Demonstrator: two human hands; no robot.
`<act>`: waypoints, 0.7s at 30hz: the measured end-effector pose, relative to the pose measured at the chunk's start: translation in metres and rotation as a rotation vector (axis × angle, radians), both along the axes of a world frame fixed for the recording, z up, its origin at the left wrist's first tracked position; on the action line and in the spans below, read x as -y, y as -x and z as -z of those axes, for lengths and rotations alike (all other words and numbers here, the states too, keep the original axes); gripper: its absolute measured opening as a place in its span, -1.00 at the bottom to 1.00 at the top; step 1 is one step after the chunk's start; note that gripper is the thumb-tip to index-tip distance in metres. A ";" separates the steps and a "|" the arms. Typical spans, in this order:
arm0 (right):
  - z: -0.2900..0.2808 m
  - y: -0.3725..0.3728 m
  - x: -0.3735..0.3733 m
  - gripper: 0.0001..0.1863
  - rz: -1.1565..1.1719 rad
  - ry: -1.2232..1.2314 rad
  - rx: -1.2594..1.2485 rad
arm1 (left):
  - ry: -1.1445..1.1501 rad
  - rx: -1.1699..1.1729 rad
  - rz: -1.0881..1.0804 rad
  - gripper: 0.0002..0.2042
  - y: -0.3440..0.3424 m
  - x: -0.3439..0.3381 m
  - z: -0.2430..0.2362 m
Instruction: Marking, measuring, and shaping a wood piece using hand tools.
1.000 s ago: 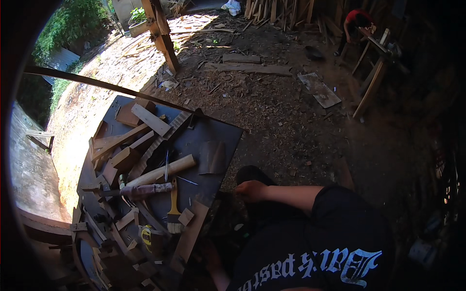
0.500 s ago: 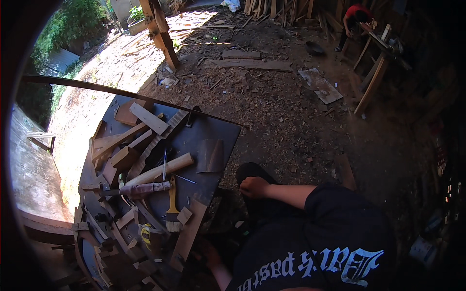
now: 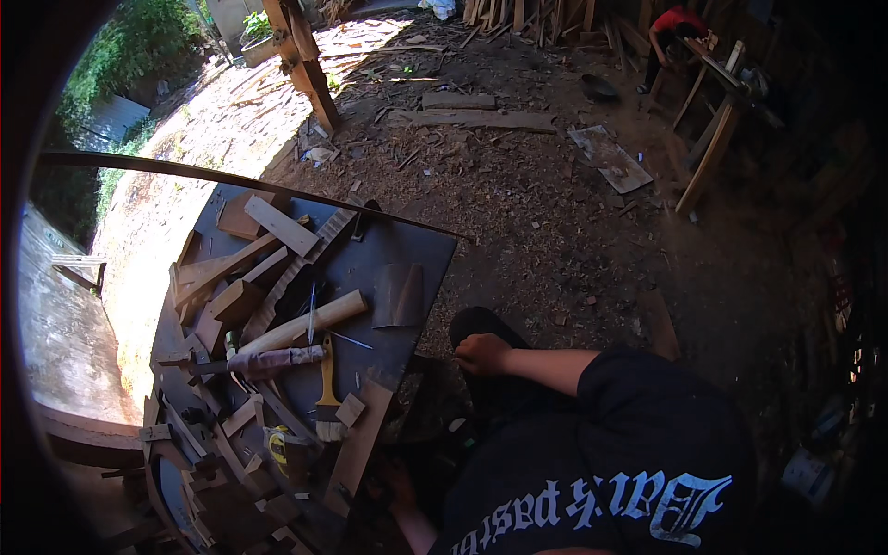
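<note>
My right hand (image 3: 483,353) rests on my dark-clothed knee (image 3: 481,326), its fingers curled into a fist with nothing visible in it. Low down in shadow beside the table, my left hand (image 3: 396,485) shows dimly, its fingers too dark to make out. Nearest to it is a flat wooden board (image 3: 361,444) at the table's edge. On the tabletop (image 3: 365,268) lie a paintbrush (image 3: 327,398) with a yellow handle, a tool with a cloth-wrapped grip (image 3: 277,361), a thick wooden handle (image 3: 310,321) and a yellow tape measure (image 3: 277,444).
Wood offcuts (image 3: 239,301) crowd the table's left side, near a curved brown sheet (image 3: 398,296). A wooden post (image 3: 305,69) stands beyond it. Shavings cover the ground (image 3: 536,240). At the far right, a person in red (image 3: 680,23) bends over a wooden trestle (image 3: 712,153).
My right hand stays on my knee, and the table's things lie as before. The far person's arms and the piece on the trestle have shifted slightly.
</note>
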State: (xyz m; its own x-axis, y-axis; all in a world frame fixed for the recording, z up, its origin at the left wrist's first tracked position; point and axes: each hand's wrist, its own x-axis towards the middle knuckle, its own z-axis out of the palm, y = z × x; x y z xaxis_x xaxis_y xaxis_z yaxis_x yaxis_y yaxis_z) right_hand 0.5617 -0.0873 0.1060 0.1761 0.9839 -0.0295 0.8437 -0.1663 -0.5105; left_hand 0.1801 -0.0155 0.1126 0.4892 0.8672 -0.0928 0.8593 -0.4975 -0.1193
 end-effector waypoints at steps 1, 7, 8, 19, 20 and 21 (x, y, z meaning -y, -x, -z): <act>-0.003 0.001 -0.002 -0.73 -0.003 0.032 0.003 | 0.061 -0.010 -0.023 -0.43 -0.002 0.000 -0.007; -0.002 -0.003 -0.001 -0.71 0.002 0.095 0.025 | 0.419 -0.210 -0.072 -0.43 -0.015 -0.016 -0.054; -0.002 -0.001 -0.002 -0.71 -0.007 0.093 0.031 | 0.416 -0.210 -0.077 -0.43 0.012 -0.021 -0.027; 0.007 0.001 -0.008 -0.76 0.003 0.067 0.056 | -0.830 -0.158 0.641 -0.45 0.066 -0.044 0.038; 0.007 0.001 -0.008 -0.76 0.001 0.076 0.055 | -0.850 -0.172 0.645 -0.45 0.065 -0.045 0.037; 0.007 0.001 -0.008 -0.76 0.001 0.075 0.054 | -0.870 -0.185 0.649 -0.45 0.063 -0.045 0.036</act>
State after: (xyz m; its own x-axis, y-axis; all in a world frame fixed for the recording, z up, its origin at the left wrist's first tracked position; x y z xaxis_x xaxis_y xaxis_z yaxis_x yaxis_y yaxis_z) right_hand 0.5607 -0.0795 0.0991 0.1802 0.9791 -0.0940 0.8695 -0.2032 -0.4502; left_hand 0.1170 0.0297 0.0761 0.9173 0.2547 0.3060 0.3971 -0.5316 -0.7481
